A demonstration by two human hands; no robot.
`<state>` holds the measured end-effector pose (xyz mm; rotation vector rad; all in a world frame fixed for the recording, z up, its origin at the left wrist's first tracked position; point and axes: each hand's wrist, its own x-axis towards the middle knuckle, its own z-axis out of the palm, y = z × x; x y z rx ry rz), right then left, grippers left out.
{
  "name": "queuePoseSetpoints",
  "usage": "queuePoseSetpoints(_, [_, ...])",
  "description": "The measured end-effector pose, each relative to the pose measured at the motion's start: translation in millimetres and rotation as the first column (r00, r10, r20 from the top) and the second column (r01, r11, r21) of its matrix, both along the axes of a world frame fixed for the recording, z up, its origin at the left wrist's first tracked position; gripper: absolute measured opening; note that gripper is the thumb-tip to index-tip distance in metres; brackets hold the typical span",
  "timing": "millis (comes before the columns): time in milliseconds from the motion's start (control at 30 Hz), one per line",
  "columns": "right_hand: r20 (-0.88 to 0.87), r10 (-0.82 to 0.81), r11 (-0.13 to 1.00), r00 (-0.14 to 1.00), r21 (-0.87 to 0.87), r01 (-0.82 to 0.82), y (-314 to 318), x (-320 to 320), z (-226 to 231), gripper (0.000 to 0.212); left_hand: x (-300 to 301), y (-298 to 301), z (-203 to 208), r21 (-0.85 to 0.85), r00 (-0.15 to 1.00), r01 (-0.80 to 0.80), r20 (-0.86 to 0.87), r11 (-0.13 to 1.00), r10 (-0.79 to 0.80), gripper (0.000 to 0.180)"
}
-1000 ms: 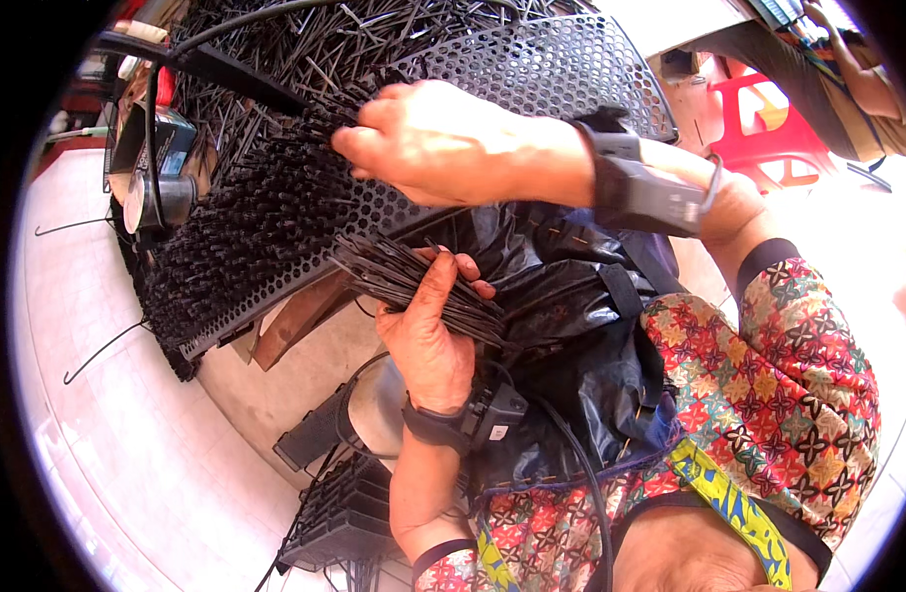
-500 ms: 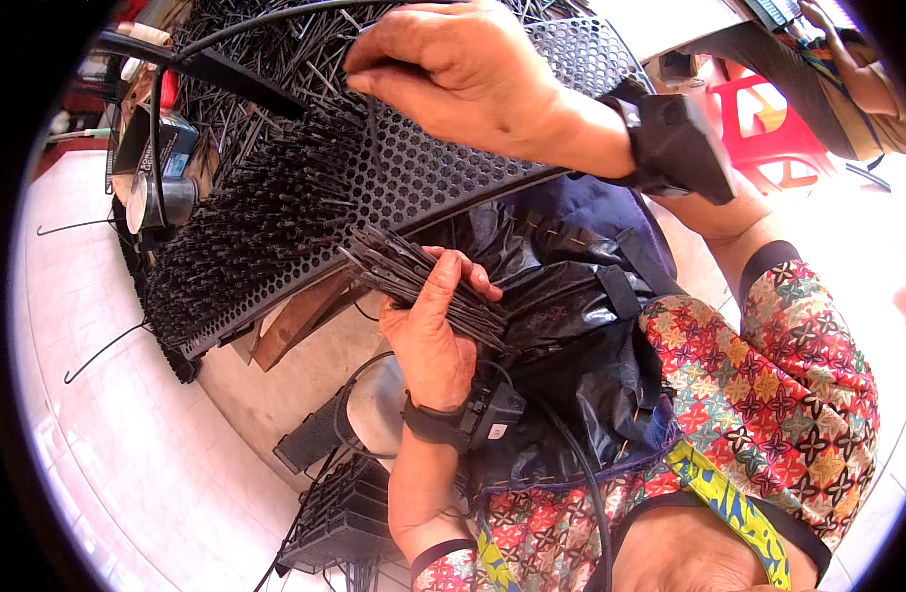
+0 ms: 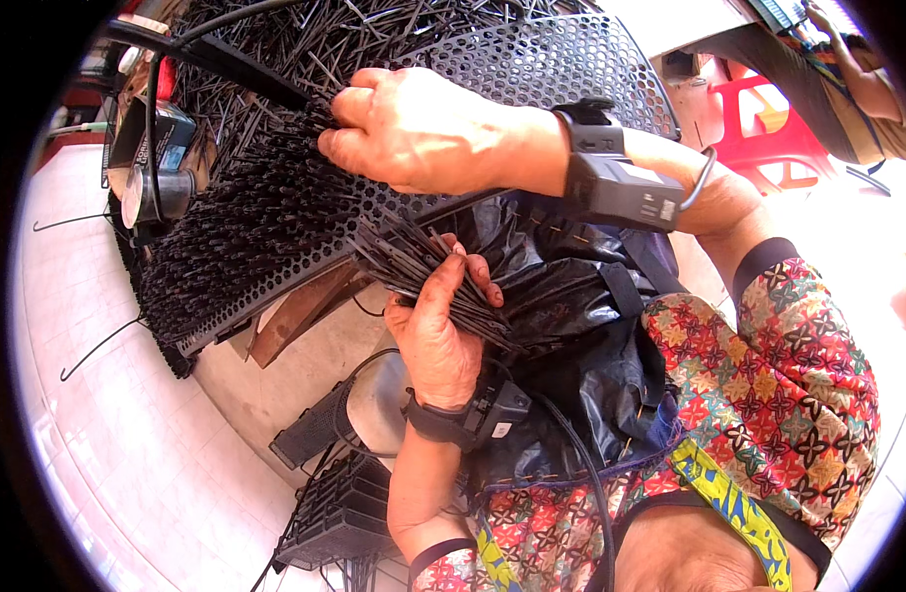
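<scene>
My left hand (image 3: 435, 340) is closed round a bundle of thin black sticks (image 3: 404, 259), the thumb lying across them and their ends fanning out toward the board. Above it, my right hand (image 3: 409, 133) reaches over a black perforated board (image 3: 532, 69), back of the hand up and fingers curled downward. Its fingertips are at the edge of a dense patch of black sticks standing upright (image 3: 246, 222) in the holes. Whatever the fingers pinch is hidden beneath the hand. Both wrists carry black strapped devices.
A heap of loose black sticks (image 3: 265, 49) covers the board's far side. A dark bar (image 3: 216, 67) slants over the board at left, near a round tin (image 3: 159, 197). Black crates (image 3: 339, 513) stand below. A red plastic stool (image 3: 764, 128) and another person are at far right.
My right hand has come down and slightly left, from above the board to the edge of the upright sticks, turning back-up. My left hand keeps its bundle, almost in place.
</scene>
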<state>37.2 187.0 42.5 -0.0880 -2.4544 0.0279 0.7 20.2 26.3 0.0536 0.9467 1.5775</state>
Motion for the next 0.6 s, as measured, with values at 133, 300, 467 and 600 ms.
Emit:
queuePoseSetpoints(133, [0.037,-0.025,0.918,0.999,-0.395,0.037,-19,23,7,0.026,2,2,2,0.025,1.000,-0.011,-0.004,1.000,0.011,0.014])
queuePoseSetpoints(300, [0.200,0.200,0.469,0.959,-0.879,0.086,-33,48,17,0.018,-1,0,4,0.053,0.999,-0.011,-0.035,0.999,0.013,0.012])
queuePoseSetpoints(467, [0.085,-0.057,0.596,0.995,-0.796,0.102,-21,50,28,0.014,1,0,-1,0.009,1.000,-0.009,0.012,1.000,0.008,0.012])
queuePoseSetpoints(600, [-0.272,-0.227,0.793,0.935,-0.609,0.016,-4,30,32,0.013,0,-1,-7,0.035,0.998,0.035,0.044,0.999,-0.037,0.014])
